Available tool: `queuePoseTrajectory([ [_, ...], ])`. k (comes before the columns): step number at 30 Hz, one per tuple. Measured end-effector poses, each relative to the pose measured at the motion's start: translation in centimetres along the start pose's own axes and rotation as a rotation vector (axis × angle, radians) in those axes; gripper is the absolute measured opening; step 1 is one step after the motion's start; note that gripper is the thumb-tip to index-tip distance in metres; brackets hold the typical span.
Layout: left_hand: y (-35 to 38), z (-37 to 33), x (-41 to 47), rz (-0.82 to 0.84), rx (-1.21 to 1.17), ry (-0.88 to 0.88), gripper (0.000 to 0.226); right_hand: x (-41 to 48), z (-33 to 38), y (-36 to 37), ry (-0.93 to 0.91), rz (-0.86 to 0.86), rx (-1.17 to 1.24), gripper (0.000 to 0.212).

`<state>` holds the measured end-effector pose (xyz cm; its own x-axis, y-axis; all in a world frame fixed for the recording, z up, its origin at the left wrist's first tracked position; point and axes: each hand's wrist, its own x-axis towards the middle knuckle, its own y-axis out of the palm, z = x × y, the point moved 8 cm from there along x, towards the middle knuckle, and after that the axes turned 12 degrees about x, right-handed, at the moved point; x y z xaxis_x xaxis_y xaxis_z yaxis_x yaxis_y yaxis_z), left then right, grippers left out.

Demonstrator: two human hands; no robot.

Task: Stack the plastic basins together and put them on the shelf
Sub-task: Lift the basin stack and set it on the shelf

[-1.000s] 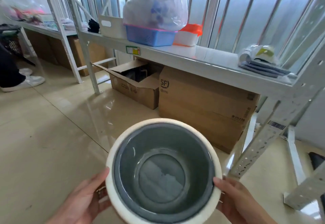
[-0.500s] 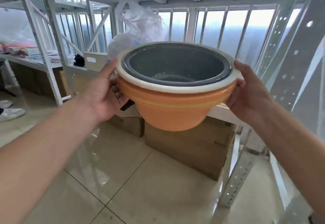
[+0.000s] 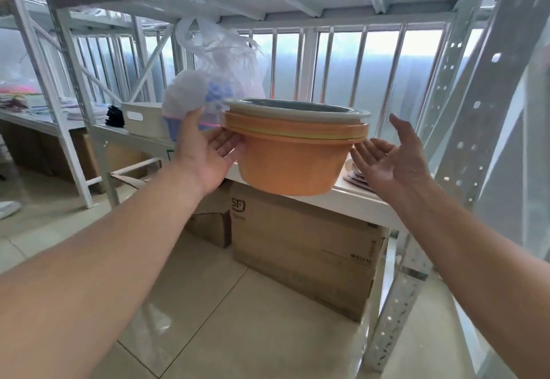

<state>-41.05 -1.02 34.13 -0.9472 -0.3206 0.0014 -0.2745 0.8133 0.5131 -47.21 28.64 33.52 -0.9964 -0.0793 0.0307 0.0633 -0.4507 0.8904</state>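
basins (image 3: 293,152) on shelf (image 3: 354,200); hands (image 3: 208,152) apparently off; box (image 3: 303,247): "SF"

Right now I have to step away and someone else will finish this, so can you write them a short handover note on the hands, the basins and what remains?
Left hand: open, palm against the side of the stacked basins.
Right hand: open, just off the stack, not gripping.
Basins: nested together, orange outside, white rim and grey one on top, sitting at the front edge of the shelf, beside the plastic bag.
Done: stacking, lifting to the shelf.
Left: push the stack further in, then take the hands away.
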Motion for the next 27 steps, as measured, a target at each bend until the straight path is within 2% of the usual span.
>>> queuePoseTrajectory([
  [2,0.1,1.6,-0.8,0.050,0.069,0.029,0.065,-1.1,-1.3,-0.6,-0.004,0.043,-0.091,0.037],
  [4,0.8,4.1,-2.2,0.114,0.201,0.080,0.061,-2.6,-3.3,-1.5,-0.030,0.098,-0.335,0.026],
  [6,1.7,6.4,-3.3,0.142,0.347,0.138,0.052,-4.2,-5.6,-2.1,-0.080,0.164,-0.742,0.048],
  [8,2.4,7.6,-3.3,0.136,0.406,0.193,0.039,-4.8,-7.0,-2.1,-0.127,0.195,-0.964,0.067],
  [10,3.2,8.1,-2.5,0.142,0.434,0.220,0.034,-4.6,-7.7,-1.2,-0.173,0.243,-1.032,0.072],
  [13,4.0,8.1,-1.5,0.157,0.478,0.226,0.053,-3.5,-8.2,-0.1,-0.179,0.297,-1.099,0.046],
  [14,4.0,8.1,-1.1,0.151,0.497,0.215,0.055,-2.9,-8.1,0.2,-0.180,0.296,-1.124,0.044],
  [19,4.4,8.4,1.9,0.124,0.526,0.169,0.057,0.6,-8.2,0.7,-0.139,0.216,-1.274,0.070],
  [23,5.0,8.6,4.0,0.097,0.537,0.160,0.051,2.8,-8.3,1.1,-0.089,0.194,-1.365,0.060],
  [27,5.0,8.9,5.9,0.078,0.564,0.113,0.051,4.6,-8.4,1.3,-0.037,0.162,-1.402,0.067],
])
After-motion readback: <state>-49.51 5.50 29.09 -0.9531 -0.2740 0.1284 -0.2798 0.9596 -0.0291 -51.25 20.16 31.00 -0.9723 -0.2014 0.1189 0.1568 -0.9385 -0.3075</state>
